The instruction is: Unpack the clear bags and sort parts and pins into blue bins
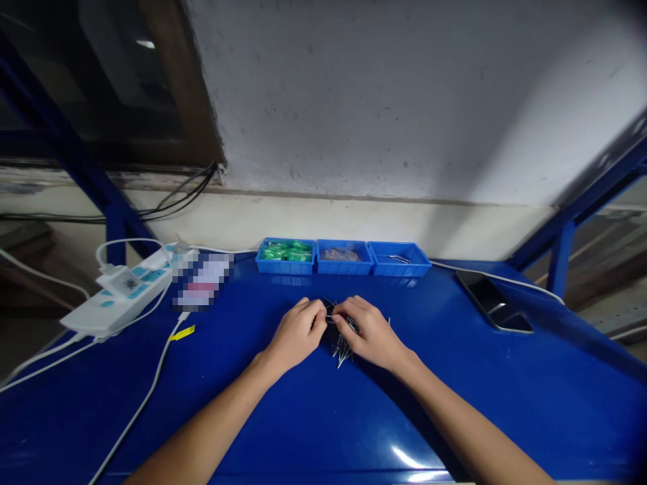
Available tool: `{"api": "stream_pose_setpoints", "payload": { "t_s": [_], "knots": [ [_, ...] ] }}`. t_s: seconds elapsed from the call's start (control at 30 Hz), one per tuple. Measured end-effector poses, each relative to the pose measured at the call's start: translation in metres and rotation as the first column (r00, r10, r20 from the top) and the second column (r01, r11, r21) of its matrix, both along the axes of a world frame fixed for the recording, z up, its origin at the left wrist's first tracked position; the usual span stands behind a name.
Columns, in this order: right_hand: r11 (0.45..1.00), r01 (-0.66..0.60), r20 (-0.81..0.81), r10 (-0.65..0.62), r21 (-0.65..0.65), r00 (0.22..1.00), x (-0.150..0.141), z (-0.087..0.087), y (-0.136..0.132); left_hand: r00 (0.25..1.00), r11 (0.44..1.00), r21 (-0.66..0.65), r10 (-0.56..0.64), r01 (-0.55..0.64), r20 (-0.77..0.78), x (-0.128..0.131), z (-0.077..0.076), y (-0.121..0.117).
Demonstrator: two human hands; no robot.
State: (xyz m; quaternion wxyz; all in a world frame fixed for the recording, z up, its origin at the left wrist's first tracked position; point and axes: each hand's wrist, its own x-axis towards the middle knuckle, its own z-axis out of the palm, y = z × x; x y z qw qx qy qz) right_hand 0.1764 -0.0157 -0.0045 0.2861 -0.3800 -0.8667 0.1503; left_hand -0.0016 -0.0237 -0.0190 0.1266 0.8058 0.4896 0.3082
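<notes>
Near the middle of the blue table [283, 431], my left hand [299, 331] is closed in a pinch on one end of a thin metal rod [329, 316]. My right hand [371, 335] pinches the other end, so the short rod spans the gap between both hands. Beneath my right hand lies a loose pile of thin metal rods [343, 351], partly covered by its fingers and palm. The rod's ends are hidden by my fingertips.
Three blue bins stand along the back: one with green packets [287, 251], one with brownish contents [340, 254], one with a few metal pieces [400, 259]. A power strip [114, 296] with white cables and a blurred phone-like object [205, 279] are left; a dark phone [493, 301] lies right.
</notes>
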Motion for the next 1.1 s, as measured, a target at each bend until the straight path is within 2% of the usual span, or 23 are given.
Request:
{"api": "stream_pose_setpoints", "payload": {
  "t_s": [0.27, 0.37, 0.47, 0.53, 1.1],
  "knots": [
    [1.0, 0.02, -0.053, -0.021, -0.02, 0.998, -0.001, 0.002, -0.001, 0.997, 0.997, 0.07, -0.024, 0.019, 0.073, 0.001, 0.002, -0.002],
    [0.989, 0.001, -0.071, -0.012, -0.148, 0.997, -0.003, 0.002, -0.001, 0.997, 0.995, 0.096, -0.016, 0.009, 0.073, 0.001, 0.002, -0.002],
    [0.954, -0.04, -0.156, -0.007, -0.296, 0.988, -0.007, 0.0, -0.003, 0.997, 0.994, 0.105, -0.031, 0.023, 0.072, 0.001, 0.002, -0.003],
    [0.94, -0.046, -0.194, -0.022, -0.337, 0.981, -0.009, -0.002, -0.004, 0.997, 0.994, 0.106, -0.043, 0.035, 0.067, 0.002, 0.002, -0.003],
    [0.956, -0.022, -0.19, -0.036, -0.294, 0.981, -0.011, -0.005, -0.005, 0.997, 0.992, 0.123, -0.013, 0.004, 0.076, 0.005, 0.001, -0.004]
  ]
}}
